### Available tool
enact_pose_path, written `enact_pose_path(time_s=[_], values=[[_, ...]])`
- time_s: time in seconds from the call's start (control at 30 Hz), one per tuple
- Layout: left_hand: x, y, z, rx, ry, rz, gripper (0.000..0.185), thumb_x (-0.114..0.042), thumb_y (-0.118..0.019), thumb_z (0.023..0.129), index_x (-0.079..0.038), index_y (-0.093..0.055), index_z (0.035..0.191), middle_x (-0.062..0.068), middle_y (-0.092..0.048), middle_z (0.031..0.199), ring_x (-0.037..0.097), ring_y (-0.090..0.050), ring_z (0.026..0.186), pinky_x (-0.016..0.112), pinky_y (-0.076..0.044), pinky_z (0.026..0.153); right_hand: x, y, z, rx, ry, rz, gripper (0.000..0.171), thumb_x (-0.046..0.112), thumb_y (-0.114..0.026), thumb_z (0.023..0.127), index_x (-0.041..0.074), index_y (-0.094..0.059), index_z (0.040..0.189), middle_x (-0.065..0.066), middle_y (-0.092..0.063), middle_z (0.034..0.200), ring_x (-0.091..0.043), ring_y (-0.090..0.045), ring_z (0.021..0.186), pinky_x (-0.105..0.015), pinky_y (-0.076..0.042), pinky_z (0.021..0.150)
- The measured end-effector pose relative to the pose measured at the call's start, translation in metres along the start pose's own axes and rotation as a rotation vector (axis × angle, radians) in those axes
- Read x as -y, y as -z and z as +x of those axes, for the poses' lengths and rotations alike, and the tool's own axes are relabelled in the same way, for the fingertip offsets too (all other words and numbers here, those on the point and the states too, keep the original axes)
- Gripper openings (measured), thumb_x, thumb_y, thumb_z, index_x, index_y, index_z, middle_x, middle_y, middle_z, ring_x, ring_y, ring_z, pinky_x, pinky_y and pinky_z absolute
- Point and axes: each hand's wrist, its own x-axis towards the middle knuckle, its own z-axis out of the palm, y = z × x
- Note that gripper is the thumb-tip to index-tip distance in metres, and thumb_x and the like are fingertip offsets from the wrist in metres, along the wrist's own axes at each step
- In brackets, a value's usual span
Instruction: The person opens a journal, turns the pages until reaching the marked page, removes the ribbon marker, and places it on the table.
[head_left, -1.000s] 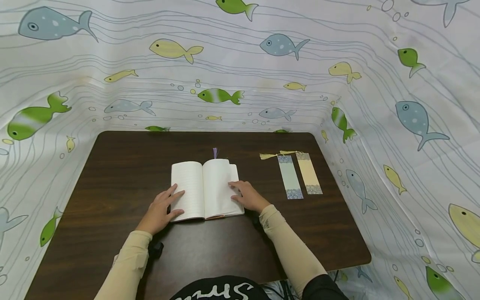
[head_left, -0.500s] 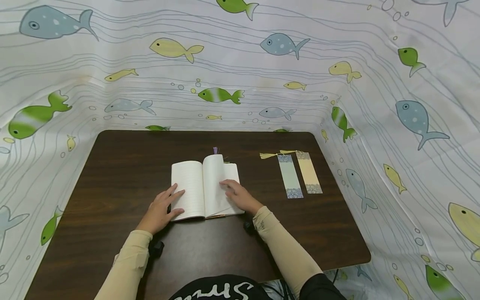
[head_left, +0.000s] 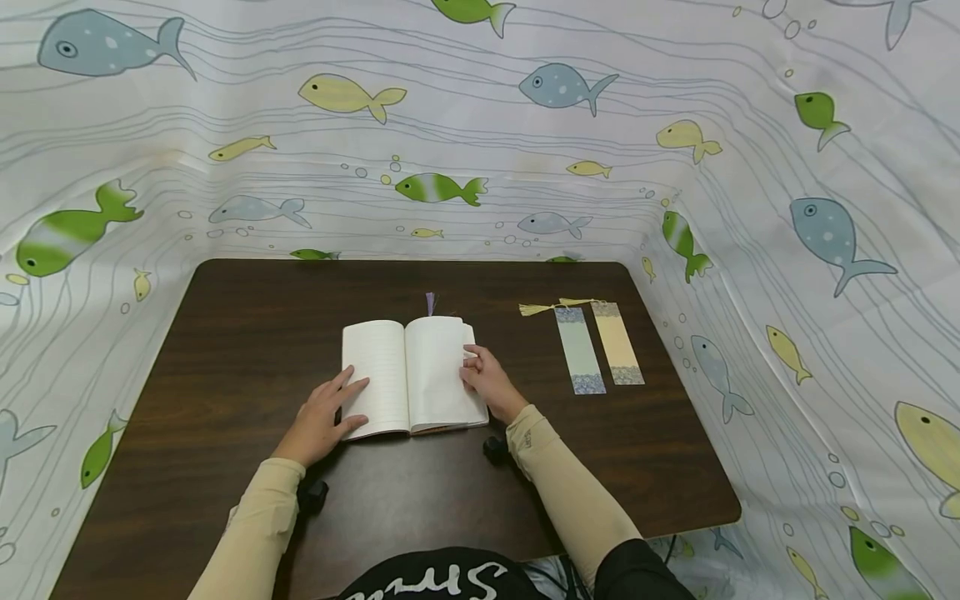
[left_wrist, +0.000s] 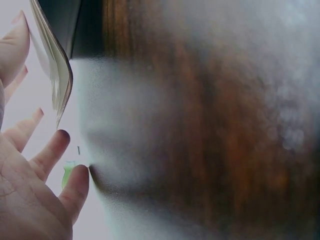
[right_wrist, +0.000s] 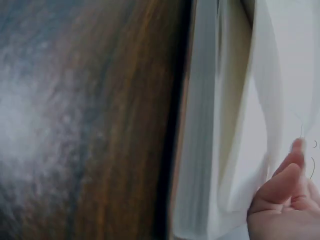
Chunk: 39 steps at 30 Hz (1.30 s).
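Observation:
An open notebook (head_left: 375,383) lies on the dark wooden table, its left page lined. My left hand (head_left: 324,417) rests on the left page's outer edge with fingers spread; the left wrist view shows the notebook's page block (left_wrist: 57,75) between thumb and fingers spread apart. At the right edge, my right hand (head_left: 491,383) has bent fingers and pinches a page (head_left: 435,367). In the right wrist view that page (right_wrist: 265,100) bows up from the page block (right_wrist: 197,125), leaving a gap beneath it. A purple tassel (head_left: 431,303) sticks out past the notebook's top.
To the right of the notebook lie two tasselled bookmarks, one pale green (head_left: 580,350) and one yellow (head_left: 617,343). The brown table (head_left: 247,333) is surrounded by a white fish-print cloth (head_left: 465,133).
The right hand drew a lifted page leftward, baring a bit of green at the top edge; now the page is back rightward and the hand is at its outer edge. The left hand stayed put.

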Motion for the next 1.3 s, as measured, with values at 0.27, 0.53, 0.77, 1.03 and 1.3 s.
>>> enact_pose_path(time_s=[0.27, 0.53, 0.77, 1.03, 1.3], values=[[-0.001, 0.001, 0.001, 0.013, 0.008, 0.003, 0.07, -0.035, -0.074, 0.093, -0.018, -0.046, 0.154, 0.014, -0.024, 0.167, 0.048, -0.025, 0.146, 0.079, -0.021, 0.106, 0.002, 0.006, 0.0, -0.062, -0.045, 0.006, 0.064, 0.017, -0.059, 0.104, 0.005, -0.03, 0.159, -0.023, -0.038, 0.157, -0.033, -0.038, 0.145, -0.047, -0.038, 0.114], [-0.001, 0.002, 0.001, 0.009, 0.0, -0.004, 0.07, -0.035, -0.075, 0.093, -0.018, -0.046, 0.154, 0.014, -0.024, 0.167, 0.049, -0.025, 0.145, 0.08, -0.021, 0.104, 0.005, 0.002, -0.004, -0.023, 0.025, 0.147, 0.054, 0.013, -0.056, 0.106, -0.004, -0.037, 0.154, -0.024, -0.054, 0.142, -0.03, -0.055, 0.129, -0.041, -0.049, 0.104], [0.0, 0.001, 0.002, 0.016, 0.005, -0.007, 0.07, -0.035, -0.075, 0.092, -0.018, -0.046, 0.154, 0.014, -0.024, 0.167, 0.049, -0.025, 0.146, 0.08, -0.021, 0.104, 0.007, -0.003, -0.01, 0.078, 0.063, 0.366, 0.05, 0.018, -0.049, 0.109, 0.001, -0.037, 0.155, 0.007, -0.057, 0.091, 0.0, -0.054, 0.067, -0.016, -0.044, 0.057], [-0.002, 0.005, 0.003, 0.021, 0.002, -0.014, 0.069, -0.035, -0.074, 0.094, -0.016, -0.046, 0.154, 0.015, -0.023, 0.167, 0.05, -0.025, 0.145, 0.081, -0.021, 0.103, 0.008, -0.016, -0.011, 0.27, 0.152, 0.35, 0.055, 0.034, -0.046, 0.11, 0.0, -0.041, 0.153, -0.012, -0.063, 0.127, -0.012, -0.064, 0.107, -0.025, -0.054, 0.088], [-0.002, 0.005, 0.002, 0.017, 0.009, -0.022, 0.062, -0.036, -0.068, 0.098, -0.016, -0.047, 0.153, 0.015, -0.024, 0.167, 0.051, -0.027, 0.144, 0.08, -0.022, 0.104, 0.011, -0.032, -0.018, 0.366, 0.283, -0.195, 0.042, 0.019, -0.05, 0.109, 0.006, -0.052, 0.148, -0.01, -0.052, 0.151, -0.022, -0.045, 0.141, -0.043, -0.036, 0.115]])
